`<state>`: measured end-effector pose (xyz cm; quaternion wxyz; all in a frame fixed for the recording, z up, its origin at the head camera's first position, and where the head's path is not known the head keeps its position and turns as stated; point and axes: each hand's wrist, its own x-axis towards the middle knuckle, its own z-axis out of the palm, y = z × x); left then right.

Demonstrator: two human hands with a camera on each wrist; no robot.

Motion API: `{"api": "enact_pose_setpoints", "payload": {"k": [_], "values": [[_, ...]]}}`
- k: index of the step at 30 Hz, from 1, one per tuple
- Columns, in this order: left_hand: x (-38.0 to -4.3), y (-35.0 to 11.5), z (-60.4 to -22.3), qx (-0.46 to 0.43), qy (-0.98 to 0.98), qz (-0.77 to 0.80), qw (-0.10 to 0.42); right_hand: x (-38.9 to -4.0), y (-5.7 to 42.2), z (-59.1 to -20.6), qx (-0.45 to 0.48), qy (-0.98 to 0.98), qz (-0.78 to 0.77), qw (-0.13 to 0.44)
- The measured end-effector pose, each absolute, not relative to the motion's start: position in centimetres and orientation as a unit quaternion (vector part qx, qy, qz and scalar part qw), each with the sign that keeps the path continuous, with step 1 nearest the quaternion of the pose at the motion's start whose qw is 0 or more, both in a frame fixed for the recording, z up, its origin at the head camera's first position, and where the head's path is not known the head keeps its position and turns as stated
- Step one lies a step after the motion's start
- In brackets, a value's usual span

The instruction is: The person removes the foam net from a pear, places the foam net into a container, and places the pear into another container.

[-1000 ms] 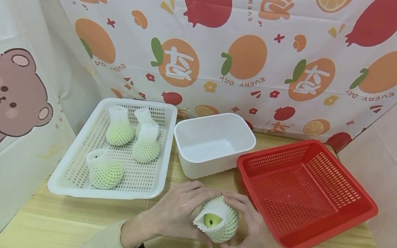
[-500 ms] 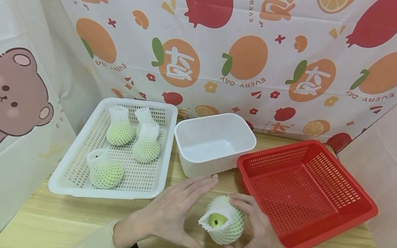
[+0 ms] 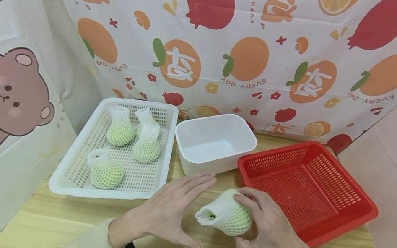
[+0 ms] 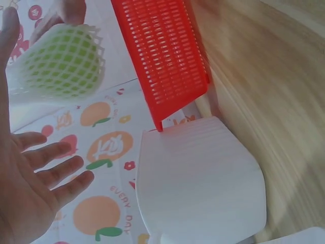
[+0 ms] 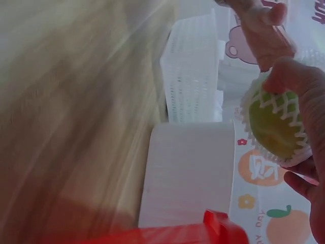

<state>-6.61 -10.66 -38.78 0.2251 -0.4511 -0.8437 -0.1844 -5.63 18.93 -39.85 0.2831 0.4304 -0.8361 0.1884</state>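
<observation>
While the right hand [image 3: 275,230] has thumb and fingers curled round the green fruit [image 5: 271,127] in its foam net [image 3: 226,212], near the red basket [image 3: 355,214], I'd go easy on the squeeze so the netting doesn't bunch up. Left hand [image 3: 168,213] is just beside it, fingers spread wide, holding nothing. Head view gets you the stem [image 3: 212,216] down the net's neck; only the right wrist cam catches bare skin with a brownish patch [image 5: 277,145].
</observation>
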Motion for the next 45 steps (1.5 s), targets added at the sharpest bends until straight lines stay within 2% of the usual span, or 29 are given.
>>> {"api": "enact_pose_setpoints", "payload": {"k": [4, 14, 23, 28, 40, 45], "values": [[-6.6, -10.5, -38.5, -0.449, -0.845, -0.184, 0.225, -5.9, 19.0, -39.2, 0.44, -0.844, 0.131, 0.279], [-6.7, -9.8, -38.1, -0.443, -0.843, -0.204, 0.226, -6.5, 18.8, -38.8, 0.47, -0.82, 0.035, 0.324], [-6.9, -8.8, -38.2, -0.427, -0.86, -0.192, 0.202, -6.7, 18.2, -39.2, 0.483, -0.807, -0.008, 0.34], [-7.4, -8.2, -38.5, -0.413, -0.872, -0.188, 0.185, -6.7, 17.8, -39.2, 0.489, -0.802, -0.025, 0.343], [-7.6, -7.6, -39.4, -0.398, -0.888, -0.201, 0.108, -6.6, 17.8, -39.5, 0.508, -0.794, -0.036, 0.332], [-7.6, -7.4, -39.6, -0.403, -0.889, -0.195, 0.097, -6.7, 17.8, -39.6, 0.522, -0.787, -0.036, 0.327]]}}
